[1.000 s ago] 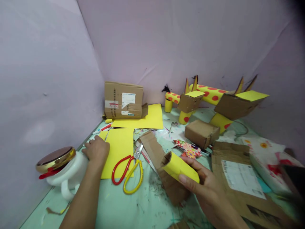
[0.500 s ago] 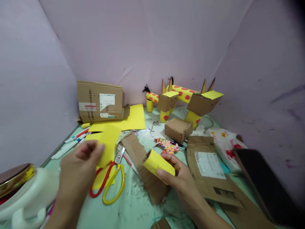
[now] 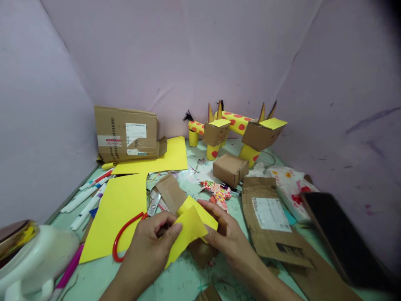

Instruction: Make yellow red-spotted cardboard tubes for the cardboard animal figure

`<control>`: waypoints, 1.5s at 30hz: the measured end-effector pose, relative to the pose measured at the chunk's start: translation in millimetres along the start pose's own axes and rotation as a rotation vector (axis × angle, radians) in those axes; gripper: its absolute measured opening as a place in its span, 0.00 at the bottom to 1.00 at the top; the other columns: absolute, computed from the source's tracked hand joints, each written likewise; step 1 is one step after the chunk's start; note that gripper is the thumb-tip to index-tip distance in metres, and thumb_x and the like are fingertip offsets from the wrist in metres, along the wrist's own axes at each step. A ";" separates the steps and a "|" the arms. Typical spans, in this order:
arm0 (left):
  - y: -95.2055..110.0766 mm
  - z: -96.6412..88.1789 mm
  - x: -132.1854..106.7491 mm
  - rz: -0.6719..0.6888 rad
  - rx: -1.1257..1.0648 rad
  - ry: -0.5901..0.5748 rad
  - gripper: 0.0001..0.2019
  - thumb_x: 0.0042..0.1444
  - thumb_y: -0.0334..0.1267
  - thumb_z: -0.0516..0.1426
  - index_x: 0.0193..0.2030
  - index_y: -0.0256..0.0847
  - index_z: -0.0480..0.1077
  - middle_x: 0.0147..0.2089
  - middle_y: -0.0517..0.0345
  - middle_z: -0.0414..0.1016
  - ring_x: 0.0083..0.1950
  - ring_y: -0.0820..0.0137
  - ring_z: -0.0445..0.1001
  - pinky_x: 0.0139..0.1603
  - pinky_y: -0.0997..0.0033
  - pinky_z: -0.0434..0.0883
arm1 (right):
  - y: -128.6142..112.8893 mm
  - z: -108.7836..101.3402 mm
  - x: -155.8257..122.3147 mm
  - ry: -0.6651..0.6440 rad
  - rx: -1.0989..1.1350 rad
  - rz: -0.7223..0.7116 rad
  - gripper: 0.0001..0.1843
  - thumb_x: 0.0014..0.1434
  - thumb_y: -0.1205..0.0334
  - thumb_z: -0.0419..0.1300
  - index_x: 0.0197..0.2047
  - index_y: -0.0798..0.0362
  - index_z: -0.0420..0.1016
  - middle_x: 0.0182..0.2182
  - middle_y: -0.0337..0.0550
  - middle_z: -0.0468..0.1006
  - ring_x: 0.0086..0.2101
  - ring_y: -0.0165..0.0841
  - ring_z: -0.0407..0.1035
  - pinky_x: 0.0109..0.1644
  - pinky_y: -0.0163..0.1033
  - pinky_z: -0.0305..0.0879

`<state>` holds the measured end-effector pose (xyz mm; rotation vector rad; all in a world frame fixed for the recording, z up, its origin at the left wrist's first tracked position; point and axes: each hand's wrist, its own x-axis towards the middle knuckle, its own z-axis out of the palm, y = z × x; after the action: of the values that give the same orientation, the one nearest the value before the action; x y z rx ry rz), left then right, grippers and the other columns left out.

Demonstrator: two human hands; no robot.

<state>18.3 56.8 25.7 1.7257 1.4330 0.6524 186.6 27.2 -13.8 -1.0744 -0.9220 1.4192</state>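
Across a pale green table (image 3: 94, 278), walled by pale, purplish walls (image 3: 169, 54) that are smudged at the right, scraps and tools are scattered. Near the back wall, two spotted toy animals (image 3: 214, 134) are stood, and at the left a cardboard box (image 3: 125, 136) is seen. Markers (image 3: 84, 198) are strewn along the left edge; at the right, a flattened carton (image 3: 272, 219) is laid. Over the table's near middle, a small yellow paper (image 3: 188, 232) is pinched by the left hand (image 3: 158, 238), overlapping a yellow tube (image 3: 205, 215) that is gripped by the right hand (image 3: 230, 234).
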 end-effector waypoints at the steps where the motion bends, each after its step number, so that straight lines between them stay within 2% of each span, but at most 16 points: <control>1: -0.1 0.7 -0.5 0.001 0.006 0.005 0.15 0.51 0.47 0.53 0.21 0.40 0.66 0.20 0.61 0.65 0.24 0.71 0.64 0.23 0.76 0.60 | 0.3 0.9 -0.8 -0.036 0.049 -0.006 0.32 0.44 0.49 0.67 0.51 0.52 0.69 0.49 0.50 0.74 0.48 0.44 0.69 0.49 0.45 0.64; 3: -1.3 3.0 -2.2 0.004 0.012 0.013 0.14 0.52 0.47 0.52 0.22 0.40 0.66 0.21 0.62 0.66 0.24 0.71 0.64 0.24 0.76 0.60 | 1.7 3.1 -2.0 -0.097 0.138 -0.016 0.33 0.43 0.46 0.68 0.50 0.51 0.69 0.49 0.49 0.74 0.49 0.43 0.68 0.50 0.44 0.64; 6: -4.0 6.9 -4.9 0.026 0.019 0.009 0.14 0.53 0.46 0.52 0.22 0.40 0.65 0.21 0.63 0.65 0.25 0.72 0.64 0.25 0.76 0.59 | 4.6 6.1 -2.4 -0.151 0.191 -0.012 0.36 0.39 0.44 0.69 0.50 0.50 0.69 0.46 0.48 0.76 0.45 0.43 0.70 0.45 0.41 0.66; 14: -6.0 6.7 -7.6 0.101 -0.005 -0.047 0.14 0.54 0.43 0.50 0.22 0.40 0.58 0.21 0.65 0.57 0.24 0.74 0.57 0.24 0.77 0.55 | 7.8 5.8 -1.9 -0.261 0.285 -0.012 0.41 0.37 0.44 0.71 0.52 0.50 0.66 0.44 0.45 0.75 0.40 0.38 0.71 0.41 0.36 0.65; 20: -6.1 0.9 -7.1 0.155 -0.018 -0.113 0.14 0.55 0.42 0.49 0.21 0.41 0.55 0.20 0.66 0.55 0.23 0.75 0.55 0.23 0.76 0.53 | 13.6 2.3 0.1 -0.178 0.161 0.031 0.25 0.49 0.54 0.67 0.50 0.50 0.68 0.40 0.42 0.76 0.38 0.34 0.71 0.39 0.35 0.65; 25: -5.2 -0.1 -6.2 0.189 0.006 -0.100 0.13 0.55 0.40 0.50 0.21 0.41 0.55 0.20 0.66 0.55 0.23 0.75 0.56 0.23 0.76 0.54 | 15.0 1.0 0.1 -0.177 0.178 0.044 0.20 0.52 0.54 0.65 0.47 0.50 0.71 0.38 0.41 0.77 0.35 0.31 0.69 0.38 0.32 0.64; 28: -4.1 -1.9 -5.4 0.215 0.025 -0.099 0.13 0.54 0.39 0.50 0.21 0.41 0.55 0.20 0.66 0.57 0.23 0.75 0.57 0.23 0.76 0.55 | 15.6 0.6 -0.8 -0.186 0.206 0.053 0.19 0.53 0.55 0.64 0.47 0.51 0.71 0.37 0.41 0.76 0.35 0.31 0.69 0.38 0.33 0.63; 31: -4.3 -6.2 -2.7 0.214 0.056 -0.121 0.11 0.54 0.38 0.51 0.22 0.40 0.59 0.23 0.63 0.63 0.26 0.73 0.63 0.26 0.76 0.60 | 15.8 1.3 -1.4 -0.199 0.256 0.064 0.18 0.54 0.55 0.64 0.46 0.53 0.71 0.37 0.43 0.77 0.34 0.31 0.70 0.36 0.32 0.63; 34: -8.6 -11.1 1.0 0.245 0.080 -0.159 0.02 0.50 0.35 0.56 0.29 0.40 0.67 0.35 0.59 0.72 0.36 0.69 0.70 0.36 0.74 0.66 | 13.8 2.0 -1.3 -0.187 0.312 0.079 0.18 0.54 0.55 0.63 0.45 0.54 0.71 0.35 0.44 0.77 0.31 0.31 0.71 0.33 0.32 0.63; 35: -10.8 -12.1 1.7 0.276 0.105 -0.106 0.05 0.49 0.34 0.58 0.35 0.41 0.68 0.41 0.57 0.73 0.42 0.67 0.70 0.41 0.72 0.67 | 12.7 1.8 -0.9 -0.161 0.320 0.070 0.18 0.54 0.54 0.63 0.46 0.53 0.70 0.36 0.44 0.78 0.31 0.32 0.71 0.34 0.34 0.64; 37: -14.7 -12.0 1.2 0.363 0.178 0.149 0.13 0.47 0.34 0.59 0.42 0.41 0.68 0.47 0.53 0.71 0.48 0.63 0.68 0.48 0.67 0.66 | 10.9 0.2 0.6 -0.062 0.293 0.016 0.20 0.53 0.53 0.63 0.47 0.51 0.69 0.39 0.45 0.77 0.34 0.35 0.72 0.38 0.37 0.66; 39: -16.2 -8.7 -2.4 0.429 0.204 0.389 0.09 0.48 0.34 0.58 0.38 0.39 0.69 0.41 0.53 0.72 0.44 0.64 0.70 0.45 0.67 0.67 | 10.2 -2.6 2.2 0.083 0.183 -0.069 0.23 0.51 0.51 0.64 0.49 0.50 0.68 0.43 0.46 0.76 0.39 0.38 0.71 0.42 0.41 0.66; 40: -15.7 -6.0 -4.8 0.429 0.169 0.405 0.05 0.49 0.35 0.58 0.34 0.39 0.69 0.35 0.55 0.73 0.38 0.66 0.71 0.40 0.69 0.69 | 10.5 -4.0 2.8 0.160 0.100 -0.114 0.24 0.50 0.50 0.64 0.49 0.49 0.68 0.44 0.46 0.75 0.40 0.39 0.71 0.44 0.43 0.65; 42: -12.8 0.2 -9.6 0.335 0.011 0.220 0.06 0.52 0.39 0.56 0.30 0.40 0.69 0.27 0.58 0.72 0.29 0.70 0.71 0.30 0.74 0.69 | 12.0 -5.9 2.8 0.279 -0.078 -0.193 0.25 0.47 0.50 0.66 0.47 0.48 0.69 0.44 0.45 0.75 0.42 0.41 0.69 0.46 0.45 0.64; 44: -9.3 5.6 -12.1 0.190 -0.129 0.007 0.11 0.53 0.44 0.55 0.34 0.38 0.71 0.30 0.56 0.76 0.31 0.68 0.74 0.30 0.73 0.71 | 14.4 -5.5 1.2 0.337 -0.207 -0.255 0.23 0.46 0.52 0.67 0.45 0.47 0.70 0.43 0.43 0.75 0.43 0.41 0.68 0.47 0.45 0.64; 45: -7.9 7.5 -12.2 0.135 -0.163 -0.047 0.13 0.53 0.45 0.55 0.38 0.37 0.71 0.33 0.53 0.77 0.34 0.66 0.75 0.34 0.71 0.72 | 15.7 -4.6 0.0 0.348 -0.246 -0.281 0.22 0.46 0.53 0.67 0.45 0.46 0.70 0.43 0.42 0.75 0.43 0.40 0.68 0.47 0.45 0.64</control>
<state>17.0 43.6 16.1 1.7077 1.2044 0.7746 186.3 25.2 -30.1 -1.2699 -0.9620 0.8695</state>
